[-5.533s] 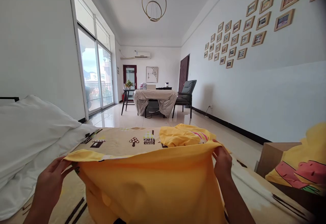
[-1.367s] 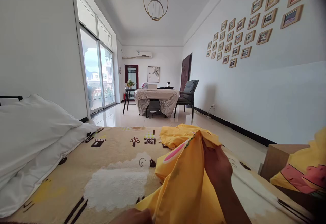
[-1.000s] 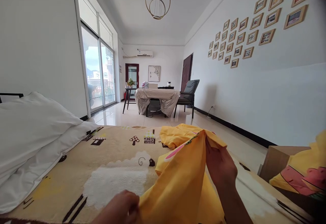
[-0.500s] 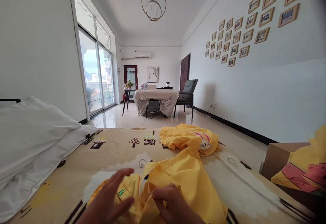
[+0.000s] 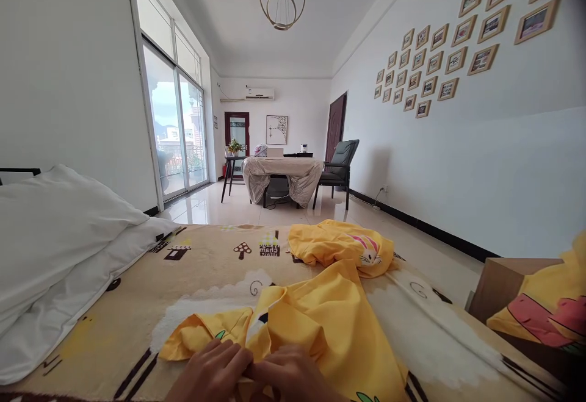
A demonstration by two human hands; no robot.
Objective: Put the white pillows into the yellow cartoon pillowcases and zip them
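A yellow printed cloth [image 5: 334, 316] lies rumpled on the patterned blanket [image 5: 206, 286], with a bit of green leaf print showing. Close together at the bottom centre, my left hand [image 5: 213, 371] and my right hand [image 5: 293, 374] both have their fingers curled closed on the near edge of this cloth. The fingertips and the pinched fabric are partly hidden behind the knuckles. Farther off, a bunched yellow piece [image 5: 339, 243] with a rabbit face print touches the cloth's far end; I cannot tell whether the two are joined.
White bedding [image 5: 68, 231] is heaped at the left. On the right, a brown box [image 5: 499, 280] stands beside the bed with yellow and pink fabric [image 5: 544, 310] over it. Beyond the bed are a covered table [image 5: 284, 167] and a dark chair [image 5: 341, 164].
My left hand, open and raised before, has come down and right to close on the cloth beside my right hand. The cloth's left flap now lies more exposed. The view has shifted slightly.
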